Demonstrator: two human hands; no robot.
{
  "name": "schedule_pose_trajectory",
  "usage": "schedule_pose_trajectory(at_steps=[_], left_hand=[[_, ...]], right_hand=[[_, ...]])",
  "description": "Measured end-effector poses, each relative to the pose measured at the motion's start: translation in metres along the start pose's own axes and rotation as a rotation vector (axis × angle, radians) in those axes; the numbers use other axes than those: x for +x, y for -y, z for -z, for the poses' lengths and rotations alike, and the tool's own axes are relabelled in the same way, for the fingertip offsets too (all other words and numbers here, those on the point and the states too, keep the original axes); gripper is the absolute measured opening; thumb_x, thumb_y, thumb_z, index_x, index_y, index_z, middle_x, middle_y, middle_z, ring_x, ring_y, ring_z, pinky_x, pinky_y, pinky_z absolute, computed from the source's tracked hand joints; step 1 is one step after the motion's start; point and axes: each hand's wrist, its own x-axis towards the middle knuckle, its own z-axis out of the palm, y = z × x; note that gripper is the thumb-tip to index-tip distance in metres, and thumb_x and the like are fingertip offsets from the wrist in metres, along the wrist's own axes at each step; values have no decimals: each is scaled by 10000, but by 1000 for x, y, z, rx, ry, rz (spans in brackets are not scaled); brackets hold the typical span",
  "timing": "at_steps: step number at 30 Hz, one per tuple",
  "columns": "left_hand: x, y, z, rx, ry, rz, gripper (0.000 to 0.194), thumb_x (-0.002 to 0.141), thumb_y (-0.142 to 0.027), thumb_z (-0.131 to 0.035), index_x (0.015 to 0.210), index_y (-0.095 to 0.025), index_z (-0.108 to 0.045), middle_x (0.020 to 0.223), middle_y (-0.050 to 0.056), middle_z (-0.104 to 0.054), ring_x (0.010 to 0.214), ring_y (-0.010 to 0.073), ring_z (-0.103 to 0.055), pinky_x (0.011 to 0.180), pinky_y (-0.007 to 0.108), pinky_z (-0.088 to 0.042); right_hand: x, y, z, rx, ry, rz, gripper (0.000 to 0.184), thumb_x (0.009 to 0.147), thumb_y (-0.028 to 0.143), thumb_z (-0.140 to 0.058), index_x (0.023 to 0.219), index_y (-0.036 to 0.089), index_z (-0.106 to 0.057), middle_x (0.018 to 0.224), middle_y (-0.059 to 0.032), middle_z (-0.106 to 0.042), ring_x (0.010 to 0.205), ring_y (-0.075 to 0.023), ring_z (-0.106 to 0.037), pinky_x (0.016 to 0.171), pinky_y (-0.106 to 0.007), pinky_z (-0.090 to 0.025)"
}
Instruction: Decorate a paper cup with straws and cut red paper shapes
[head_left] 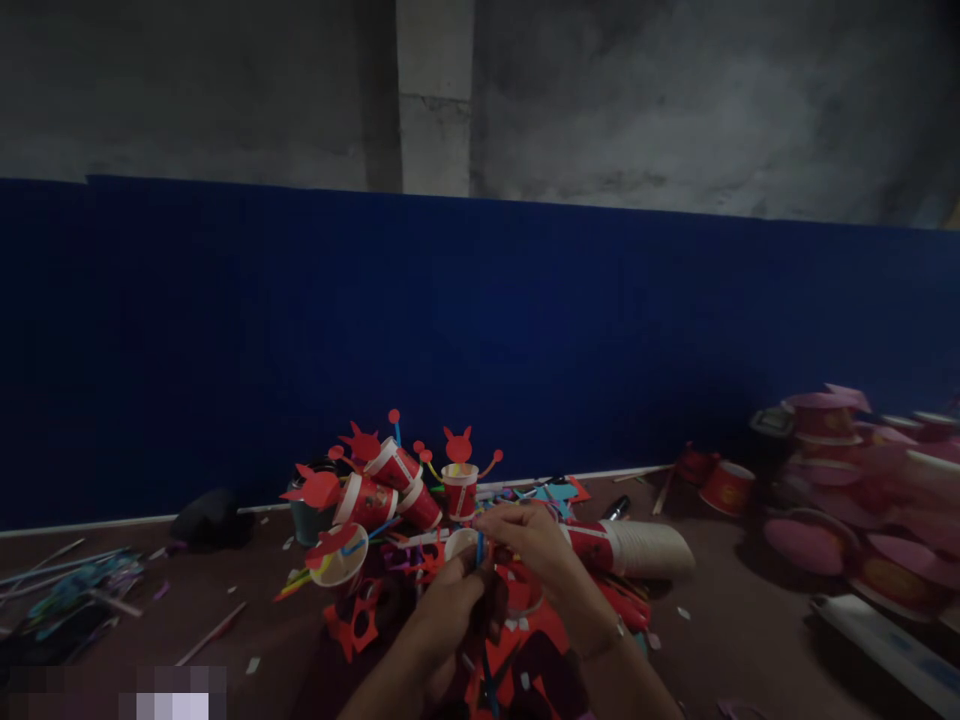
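My left hand (448, 592) is closed, its fingertips pinching a thin blue strip (480, 548) that stands nearly upright. My right hand (531, 540) comes in from the right, fingers bent and pressed together at the strip's upper end; its fingertips are partly hidden. Just behind the left fingers shows the pale rim of a paper cup (459, 541). Beyond my hands stands a red paper cup figure (460, 490) with an eared red head and two arms ending in red discs. Similar cup figures (366, 502) lie piled to its left, and another cup (346, 560) tilts nearer me.
Cut red paper scraps (356, 625) lie around my hands. A stack of nested cups (645, 548) rests on its side to the right, near a black marker (617, 508). Pink cup pieces (885, 500) crowd the far right. A blue panel (480, 330) rises behind.
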Motion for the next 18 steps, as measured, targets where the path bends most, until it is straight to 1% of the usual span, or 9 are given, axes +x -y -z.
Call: schedule_pose_trajectory(at_steps=[4,8,12,15,17,18], left_hand=[[2,1,4,32,-14,12,523,593,-637,-648,812,-192,-482,464,-116,-348,388,35,-251,409,210,-156],[3,1,5,70,-31,18,549,551,-681,-637,745,-206,-440,444,-123,-320,378,31,-209,401,223,-112],[0,-7,6,88,-39,4,513,585,-657,-626,736,-211,-423,460,-124,-293,384,31,-187,410,224,-88],[-6,-21,16,93,-82,-39,477,618,-610,-625,782,-202,-439,509,-118,-309,399,26,-196,420,211,-94],[-9,-32,27,99,-111,-83,455,634,-585,-625,781,-187,-461,517,-115,-315,405,17,-204,429,198,-113],[-10,-37,33,98,-129,-111,453,631,-583,-627,774,-188,-458,520,-116,-320,405,14,-211,429,192,-127]], right_hand=[[3,-4,0,-7,30,37,236,610,368,-714,494,166,-682,615,-10,-628,497,-108,-506,509,-247,-396],[4,-5,1,-27,54,42,248,625,377,-702,497,167,-672,564,2,-611,461,-105,-495,496,-244,-383],[1,-2,0,-99,70,26,301,669,436,-660,523,173,-675,487,9,-592,491,-123,-517,514,-234,-384],[4,-2,2,-149,48,66,306,714,460,-607,675,176,-715,622,-10,-660,595,-144,-564,565,-238,-410],[8,-5,2,-173,1,115,295,733,431,-583,796,177,-720,730,-24,-688,658,-161,-582,601,-254,-427],[9,-6,2,-200,-26,141,283,734,403,-580,824,173,-718,760,-32,-694,683,-171,-588,620,-263,-434]])
